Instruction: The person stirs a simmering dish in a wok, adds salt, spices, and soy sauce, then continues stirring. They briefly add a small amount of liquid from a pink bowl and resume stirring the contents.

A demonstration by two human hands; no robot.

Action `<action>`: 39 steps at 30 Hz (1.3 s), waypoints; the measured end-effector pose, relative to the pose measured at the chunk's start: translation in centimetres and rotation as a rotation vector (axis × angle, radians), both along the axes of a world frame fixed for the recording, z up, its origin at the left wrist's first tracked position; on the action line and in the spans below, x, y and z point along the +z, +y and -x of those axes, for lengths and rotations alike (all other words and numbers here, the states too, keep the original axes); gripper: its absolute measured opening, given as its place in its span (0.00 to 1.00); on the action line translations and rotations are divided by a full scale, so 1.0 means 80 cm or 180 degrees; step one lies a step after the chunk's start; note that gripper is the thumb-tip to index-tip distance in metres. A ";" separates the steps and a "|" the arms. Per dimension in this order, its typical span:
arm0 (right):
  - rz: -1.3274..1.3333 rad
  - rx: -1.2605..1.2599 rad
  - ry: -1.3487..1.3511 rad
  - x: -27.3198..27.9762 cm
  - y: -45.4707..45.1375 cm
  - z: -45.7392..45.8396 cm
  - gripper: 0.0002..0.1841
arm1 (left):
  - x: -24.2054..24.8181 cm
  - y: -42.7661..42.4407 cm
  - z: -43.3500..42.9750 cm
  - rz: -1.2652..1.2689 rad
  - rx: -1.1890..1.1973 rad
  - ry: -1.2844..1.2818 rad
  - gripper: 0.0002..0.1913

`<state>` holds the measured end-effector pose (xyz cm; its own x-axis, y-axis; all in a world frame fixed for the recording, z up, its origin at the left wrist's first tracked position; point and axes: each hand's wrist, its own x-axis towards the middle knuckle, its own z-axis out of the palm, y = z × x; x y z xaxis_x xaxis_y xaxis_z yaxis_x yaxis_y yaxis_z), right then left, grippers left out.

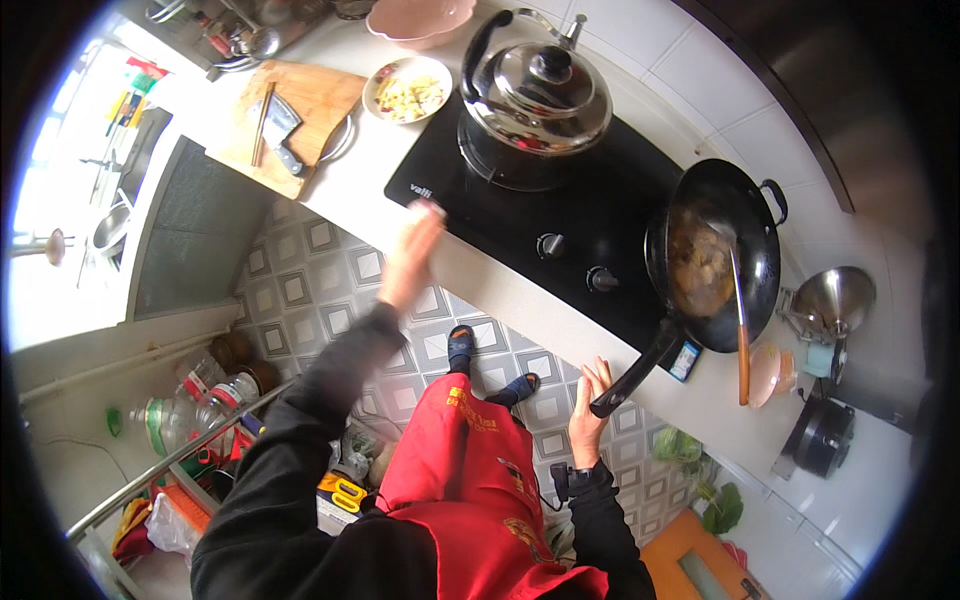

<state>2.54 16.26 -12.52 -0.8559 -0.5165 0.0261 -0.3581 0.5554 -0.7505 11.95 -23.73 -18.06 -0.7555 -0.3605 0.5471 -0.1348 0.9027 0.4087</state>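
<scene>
My left hand [416,251], blurred, is over the counter's front edge by the hob's near left corner; nothing shows in it. My right hand [590,409] is beside the handle of a black wok [757,285], its fingers partly spread; whether it touches the handle I cannot tell. Browned food [699,262] lies in the wok with a wooden-handled metal spatula [742,330]. The wok sits on the right of the black gas hob [495,225]. A steel kettle [551,97] stands on the left burner. Left of it is a bowl of chopped pale yellow food [409,88].
A cleaver [279,124] and chopsticks [262,124] lie on a wooden cutting board [330,86]. A pink bowl [420,26] stands behind. A small blue-and-white pack [685,361] lies below the wok. At right are a steel bowl [836,296] and a black appliance [821,435].
</scene>
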 end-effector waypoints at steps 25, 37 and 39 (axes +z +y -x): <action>-0.0457 0.0116 -0.0489 0.005 0.091 -0.014 0.12 | 0.003 0.028 0.010 -0.0556 0.1021 -0.0141 0.09; 0.0292 -0.0196 -0.0723 0.008 0.213 0.065 0.34 | 0.025 0.489 0.167 -0.2399 -0.1721 -0.0577 0.12; 0.0965 -0.0683 -0.1536 0.003 0.237 0.075 0.34 | 0.051 0.544 0.176 -0.4096 -0.1386 -0.1471 0.15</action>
